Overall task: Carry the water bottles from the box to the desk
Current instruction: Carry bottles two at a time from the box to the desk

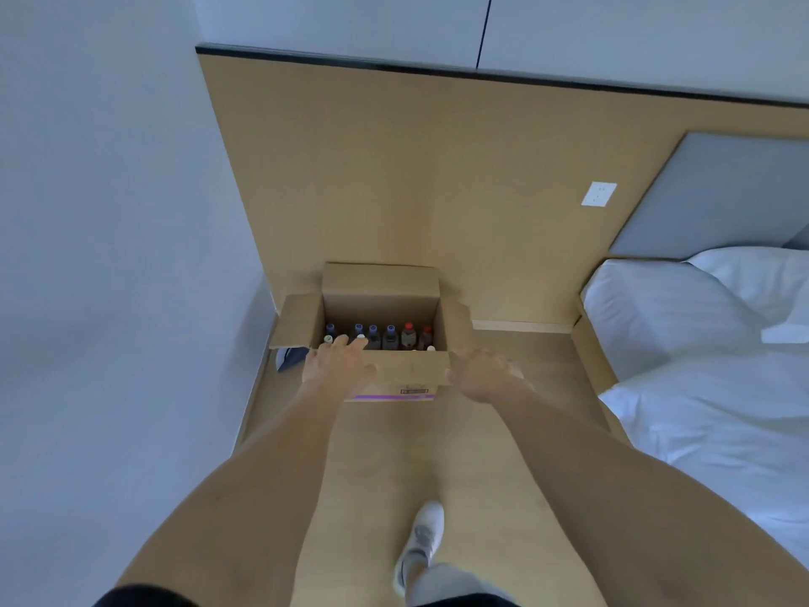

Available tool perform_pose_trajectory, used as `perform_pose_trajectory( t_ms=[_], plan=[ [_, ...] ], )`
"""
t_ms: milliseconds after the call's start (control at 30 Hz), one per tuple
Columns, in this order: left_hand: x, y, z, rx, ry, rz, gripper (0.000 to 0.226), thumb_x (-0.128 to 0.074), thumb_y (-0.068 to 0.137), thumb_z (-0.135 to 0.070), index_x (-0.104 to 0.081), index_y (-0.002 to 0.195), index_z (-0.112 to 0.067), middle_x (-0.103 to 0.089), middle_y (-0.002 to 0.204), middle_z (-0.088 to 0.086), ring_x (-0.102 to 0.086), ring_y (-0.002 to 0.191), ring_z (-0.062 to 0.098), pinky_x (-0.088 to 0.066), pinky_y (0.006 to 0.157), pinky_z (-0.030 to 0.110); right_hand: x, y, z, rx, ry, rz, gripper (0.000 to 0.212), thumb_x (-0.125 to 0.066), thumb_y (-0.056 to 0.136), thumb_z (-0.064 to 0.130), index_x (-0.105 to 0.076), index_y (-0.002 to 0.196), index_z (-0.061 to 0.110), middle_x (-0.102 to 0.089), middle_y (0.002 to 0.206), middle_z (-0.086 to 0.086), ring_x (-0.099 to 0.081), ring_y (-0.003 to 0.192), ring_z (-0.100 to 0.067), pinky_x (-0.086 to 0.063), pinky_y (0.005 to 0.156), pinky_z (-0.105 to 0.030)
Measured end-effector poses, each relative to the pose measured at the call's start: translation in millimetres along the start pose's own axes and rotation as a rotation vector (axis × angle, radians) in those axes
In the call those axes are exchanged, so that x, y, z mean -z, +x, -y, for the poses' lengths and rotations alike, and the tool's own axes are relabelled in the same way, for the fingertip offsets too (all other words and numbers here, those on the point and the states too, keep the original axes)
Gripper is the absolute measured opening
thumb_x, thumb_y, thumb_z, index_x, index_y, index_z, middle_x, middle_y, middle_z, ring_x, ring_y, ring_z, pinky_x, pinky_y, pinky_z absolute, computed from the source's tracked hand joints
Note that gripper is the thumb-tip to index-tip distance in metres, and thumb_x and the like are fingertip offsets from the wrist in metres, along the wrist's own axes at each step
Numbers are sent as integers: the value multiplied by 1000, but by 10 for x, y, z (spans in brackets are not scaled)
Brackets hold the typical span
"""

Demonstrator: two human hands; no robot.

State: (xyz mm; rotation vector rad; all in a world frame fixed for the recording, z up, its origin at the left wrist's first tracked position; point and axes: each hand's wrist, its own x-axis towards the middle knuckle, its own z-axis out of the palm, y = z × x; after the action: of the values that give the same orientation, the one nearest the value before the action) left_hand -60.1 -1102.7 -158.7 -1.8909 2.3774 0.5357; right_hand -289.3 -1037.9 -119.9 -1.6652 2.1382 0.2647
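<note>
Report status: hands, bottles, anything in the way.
Left hand open over box's near edge; right hand open by its right corner. Bottles upright in open box, none lifted. Flaps folded out, nothing blocking.

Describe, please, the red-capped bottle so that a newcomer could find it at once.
Start at the open cardboard box on the floor against the wooden wall panel. In its far row stands the red-capped bottle, second from the right; its bright red cap is unlike the bluish ones to its left.
</note>
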Motion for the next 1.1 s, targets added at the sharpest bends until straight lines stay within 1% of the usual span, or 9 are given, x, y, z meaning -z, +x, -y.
perform_pose_trajectory(
  t_ms=[67, 167, 267, 367, 500, 633, 867, 1000, 1100],
  plan=[
    [-2, 288, 62, 3, 0, 11, 58, -48, 93, -44, -41, 149, -31, -47, 145, -1, -46, 132, 26, -38, 106, 44, 8, 304, 53, -3, -3, 23, 52, -39, 97, 49, -41, 143, 25, -51, 142, -13, -47, 130, -36, -38, 105, -46],
    [-18, 784, 148, 14, -8, 20, 56, -49, 93, -47, -42, 147, -33, -47, 144, -1, -47, 130, 26, -38, 103, 42, 53, 807, 109, -5, 45, 36, 56, -41, 97, 52, -38, 147, 28, -48, 145, -11, -43, 134, -35, -36, 106, -45],
    [-21, 1377, 193, 26, -17, 63, 61, -48, 96, -52, -36, 153, -33, -41, 152, 1, -42, 136, 27, -36, 108, 43, 168, 1462, 174, 36, 35, 41, 56, -40, 98, 52, -36, 149, 28, -46, 146, -11, -44, 134, -34, -39, 107, -44],
    [-36, 2023, 205, 57, -29, 97, 63, -46, 97, -53, -31, 155, -34, -34, 159, 0, -36, 143, 26, -33, 112, 44, 301, 2192, 254, 69, 13, 82, 60, -39, 100, 53, -27, 154, 30, -46, 149, -10, -45, 134, -34, -39, 108, -45],
    [-32, 2783, 140, 44, -25, 150, 61, -46, 98, -53, -35, 153, -30, -43, 150, 1, -43, 137, 28, -37, 110, 44, 440, 3094, 260, 74, 12, 142, 56, -40, 99, 54, -33, 149, 30, -52, 140, -10, -50, 127, -34, -43, 104, -46],
    [1, 3471, 107, 43, -65, 166, 59, -44, 98, -53, -39, 152, -29, -49, 144, 3, -47, 131, 30, -39, 109, 46, 516, 3893, 198, 49, 41, 182, 59, -42, 97, 55, -31, 151, 32, -54, 138, -9, -51, 125, -34, -44, 104, -46],
    [-352, 4237, 286, 61, -41, 276, 62, -44, 97, -57, -34, 153, -31, -42, 154, 1, -46, 134, 32, -39, 110, 51, 255, 4824, 98, -13, 81, 266, 64, -47, 94, 55, -32, 151, 32, -53, 139, -10, -51, 127, -34, -44, 105, -44],
    [-712, 4608, 387, 32, -34, 340, 62, -45, 99, -56, -34, 154, -29, -46, 151, 3, -47, 133, 31, -40, 109, 48, -59, 5166, -16, -53, 70, 298, 62, -46, 96, 55, -31, 152, 32, -52, 141, -9, -50, 129, -33, -43, 104, -42],
    [-1084, 4877, 477, 2, -35, 395, 62, -45, 100, -55, -32, 155, -29, -43, 153, 3, -46, 135, 30, -39, 109, 47, -407, 5411, -127, -87, 63, 331, 58, -45, 100, 47, -30, 153, 29, -51, 144, -12, -48, 131, -33, -39, 104, -40]
  ],
)
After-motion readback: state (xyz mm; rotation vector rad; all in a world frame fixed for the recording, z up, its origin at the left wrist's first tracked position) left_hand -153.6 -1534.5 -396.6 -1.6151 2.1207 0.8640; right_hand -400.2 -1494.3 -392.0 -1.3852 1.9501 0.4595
